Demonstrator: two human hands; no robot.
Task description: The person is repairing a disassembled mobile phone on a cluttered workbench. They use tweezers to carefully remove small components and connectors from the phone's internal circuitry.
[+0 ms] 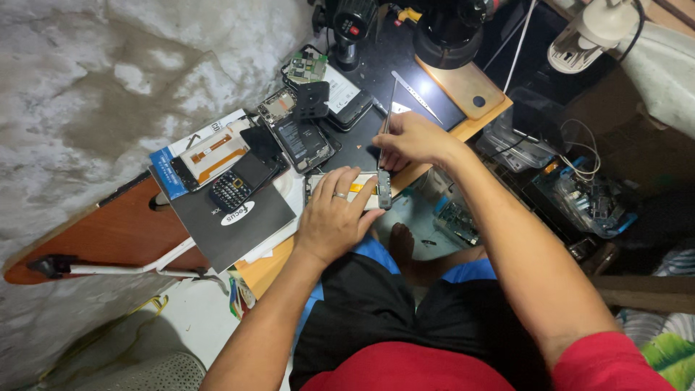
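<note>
A person's left hand [334, 217] clamps an opened phone [362, 190], light and likely fragile, by its edges while the right hand [413, 141] pinches tweezers [387, 119] just above it.

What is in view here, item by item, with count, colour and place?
opened phone: one, pale with an orange strip, at the desk edge under the left hand
tweezers: one, silver, upright in the right hand
disassembled phones: several, dark, at desk centre
keypad phone: one, dark blue, on a grey pad
circuit board: one, green, far side of the desk
microscope: one, black, over the dark mat
parts bins: a few, clear and blue, right of the desk
left hand: ringed, pressing the opened phone
right hand: pinching the tweezers
</note>
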